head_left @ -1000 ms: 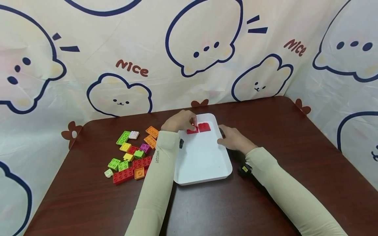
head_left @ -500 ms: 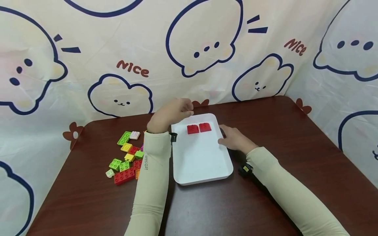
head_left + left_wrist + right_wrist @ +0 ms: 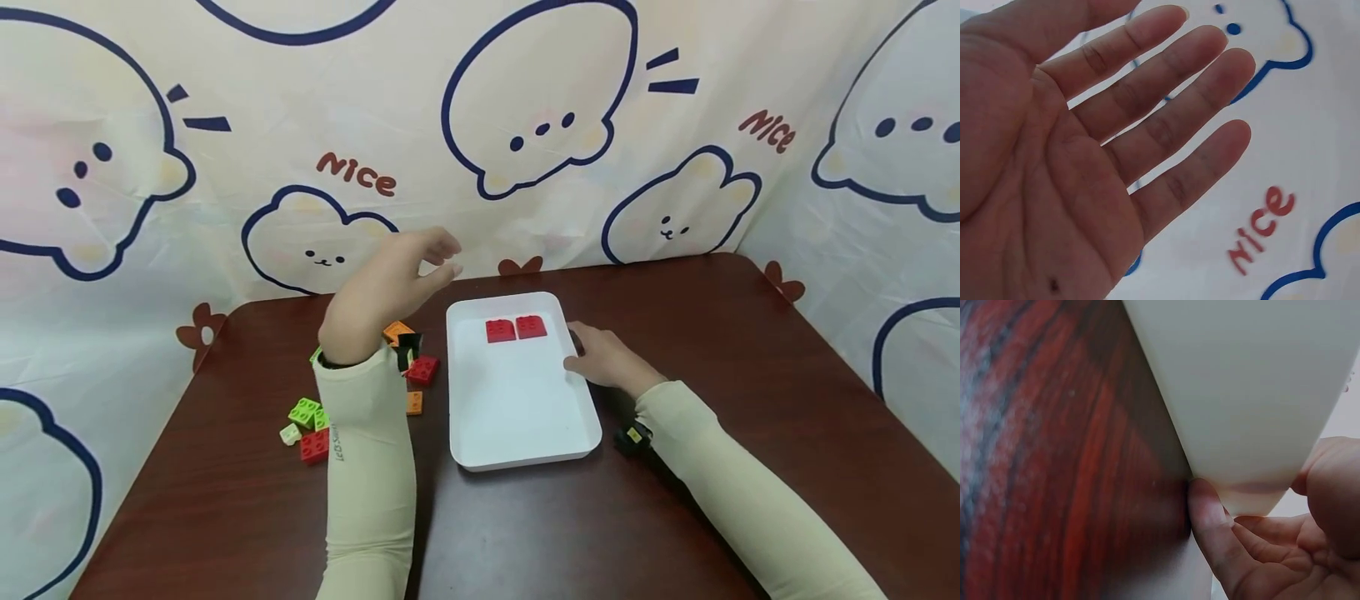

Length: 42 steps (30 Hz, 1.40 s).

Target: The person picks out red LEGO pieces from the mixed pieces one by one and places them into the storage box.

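My left hand (image 3: pixel 390 283) is raised in the air to the left of the white tray (image 3: pixel 517 408), above and behind the loose bricks. Its fingers are spread and the palm is bare in the left wrist view. My right hand (image 3: pixel 607 358) grips the tray's right side. In the right wrist view, the thumb (image 3: pixel 1329 487) lies over the rim and a fingertip (image 3: pixel 1207 500) presses low on the outer wall by the table. Two red building bricks (image 3: pixel 501 331) (image 3: pixel 532 326) sit side by side inside the tray's far end.
Left of the tray lie several loose building bricks, partly hidden by my left arm: green ones (image 3: pixel 303 412), a red one (image 3: pixel 315 447), another red one (image 3: pixel 423 369) and orange ones (image 3: pixel 414 403). A patterned cloth (image 3: pixel 420 125) hangs behind the brown table (image 3: pixel 675 308).
My left hand has let go of the left red brick in the tray, lifted up and moved left over the loose bricks. The right hand stays at the tray's side.
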Tool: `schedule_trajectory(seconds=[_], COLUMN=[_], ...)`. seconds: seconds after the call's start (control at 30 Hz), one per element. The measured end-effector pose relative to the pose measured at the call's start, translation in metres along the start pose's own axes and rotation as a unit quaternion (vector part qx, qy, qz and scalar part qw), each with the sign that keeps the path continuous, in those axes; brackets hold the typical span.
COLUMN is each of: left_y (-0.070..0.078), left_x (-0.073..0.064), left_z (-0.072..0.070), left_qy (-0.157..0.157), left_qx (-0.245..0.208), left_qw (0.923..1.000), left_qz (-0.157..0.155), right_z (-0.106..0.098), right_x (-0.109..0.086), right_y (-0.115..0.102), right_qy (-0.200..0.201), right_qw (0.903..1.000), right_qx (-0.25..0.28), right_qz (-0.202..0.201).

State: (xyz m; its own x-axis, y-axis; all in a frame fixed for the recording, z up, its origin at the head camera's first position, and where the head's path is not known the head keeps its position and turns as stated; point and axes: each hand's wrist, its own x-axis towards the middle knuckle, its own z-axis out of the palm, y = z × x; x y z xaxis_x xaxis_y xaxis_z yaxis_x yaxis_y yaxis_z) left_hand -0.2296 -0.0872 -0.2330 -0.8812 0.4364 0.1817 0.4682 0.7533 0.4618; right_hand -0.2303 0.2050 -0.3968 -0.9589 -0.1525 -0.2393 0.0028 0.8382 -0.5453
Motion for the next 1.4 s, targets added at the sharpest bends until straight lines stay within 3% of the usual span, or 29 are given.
schedule_trajectory(seconds=[0.13,0.27,0.43,0.6,0.73,1.03,1.27,1.4], left_y=[0.005,0.005,0.002,0.002,0.003,0.006,-0.002,-0.009], left_x=[-0.010,-0.014,-0.023,-0.044,-0.060,-0.083,-0.090,-0.092], left_z=[-0.007,-0.008,-0.016,-0.032,-0.040,-0.051,-0.058,-0.059], left_qy=[0.013,0.006,0.004,0.050,0.095,0.138,0.125,0.108], left_qx=[-0.004,0.006,0.003,0.018,0.036,0.048,0.055,0.063], left_qw=[0.9999,0.9998,1.0000,0.9986,0.9945,0.9878,0.9906,0.9921], left_qz=[0.008,0.017,0.003,0.006,0.027,0.054,0.013,0.013], right_z=[-0.001,0.000,0.001,0.002,0.001,0.000,0.000,0.001], right_x=[0.000,0.000,0.000,0.001,0.000,-0.001,-0.002,-0.001], right_y=[0.001,0.001,0.001,0.001,0.000,0.002,0.002,0.002], right_qy=[0.003,0.003,0.001,0.000,0.000,0.002,0.001,0.003], right_qw=[1.0000,1.0000,1.0000,0.9999,0.9999,0.9999,0.9999,0.9998], right_qx=[0.002,0.000,-0.001,0.000,-0.002,0.001,0.002,0.003], right_qz=[-0.007,-0.007,-0.008,-0.012,-0.012,-0.016,-0.015,-0.020])
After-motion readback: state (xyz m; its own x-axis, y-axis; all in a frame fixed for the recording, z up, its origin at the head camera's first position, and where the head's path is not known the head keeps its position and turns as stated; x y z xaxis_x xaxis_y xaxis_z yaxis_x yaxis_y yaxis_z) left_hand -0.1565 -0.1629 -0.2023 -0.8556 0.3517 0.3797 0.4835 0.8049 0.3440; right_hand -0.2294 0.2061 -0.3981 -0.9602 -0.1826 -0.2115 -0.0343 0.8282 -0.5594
